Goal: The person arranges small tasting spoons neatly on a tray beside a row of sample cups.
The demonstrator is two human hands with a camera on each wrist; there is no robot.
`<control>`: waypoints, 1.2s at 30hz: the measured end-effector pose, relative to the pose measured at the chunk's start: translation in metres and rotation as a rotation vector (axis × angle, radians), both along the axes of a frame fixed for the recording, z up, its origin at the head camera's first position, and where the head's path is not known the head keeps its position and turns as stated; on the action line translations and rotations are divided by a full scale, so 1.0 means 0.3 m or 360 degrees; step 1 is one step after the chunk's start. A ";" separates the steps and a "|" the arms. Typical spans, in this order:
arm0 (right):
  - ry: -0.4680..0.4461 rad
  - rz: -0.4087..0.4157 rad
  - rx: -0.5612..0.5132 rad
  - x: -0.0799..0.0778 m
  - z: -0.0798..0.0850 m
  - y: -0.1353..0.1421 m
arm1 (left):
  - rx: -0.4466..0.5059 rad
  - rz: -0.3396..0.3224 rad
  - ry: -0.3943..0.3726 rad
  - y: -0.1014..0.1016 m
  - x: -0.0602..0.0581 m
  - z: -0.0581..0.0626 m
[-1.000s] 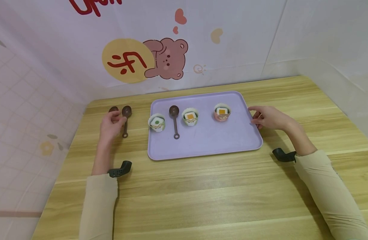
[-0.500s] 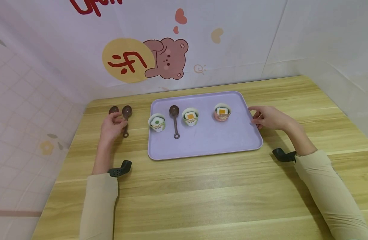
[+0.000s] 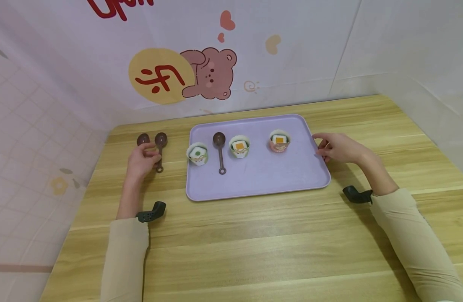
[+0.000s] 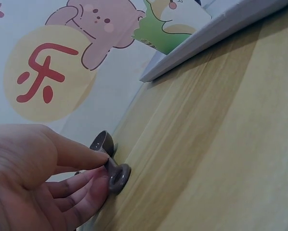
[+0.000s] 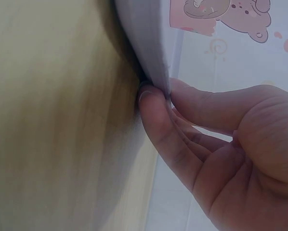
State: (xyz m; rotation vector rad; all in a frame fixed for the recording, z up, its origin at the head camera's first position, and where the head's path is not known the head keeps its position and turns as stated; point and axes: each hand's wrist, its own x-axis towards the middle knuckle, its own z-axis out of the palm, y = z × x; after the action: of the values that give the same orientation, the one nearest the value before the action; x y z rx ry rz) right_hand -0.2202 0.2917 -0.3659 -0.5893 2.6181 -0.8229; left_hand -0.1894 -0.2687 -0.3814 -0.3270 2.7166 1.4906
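Observation:
My left hand pinches the handle of a brown scoop-like spoon at the table's left. In the left wrist view the ring end of that spoon sticks out past my thumb and fingertips. Another brown spoon lies just left of it, its handle hidden behind the hand. On the right, my right hand grips the right rim of a lilac tray. The right wrist view has the thumb on one side of the tray edge and fingers underneath.
On the tray lies a third brown spoon between a green-patterned paper cup and a similar cup. A pink cup stands farther right. Each cup holds a small white piece. A printed cloth hangs behind the table.
My left hand and the spoon it holds have shifted very slightly to the right. The right hand, the tray and its contents look unchanged.

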 end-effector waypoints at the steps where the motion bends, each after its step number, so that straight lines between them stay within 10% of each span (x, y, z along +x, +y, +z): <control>1: 0.0000 0.0000 0.0000 0.000 0.000 0.000 | -0.0003 0.0000 -0.0005 0.000 0.000 0.000; 36: 0.0012 0.0023 -0.0036 0.004 0.000 0.000 | 0.0013 -0.0016 -0.0025 -0.008 0.006 0.006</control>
State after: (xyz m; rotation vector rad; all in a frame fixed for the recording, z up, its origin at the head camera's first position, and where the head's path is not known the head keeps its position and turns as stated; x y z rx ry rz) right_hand -0.2190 0.2917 -0.3659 -0.6178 2.6117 -0.8485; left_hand -0.1875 -0.2710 -0.3795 -0.3224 2.6952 1.4903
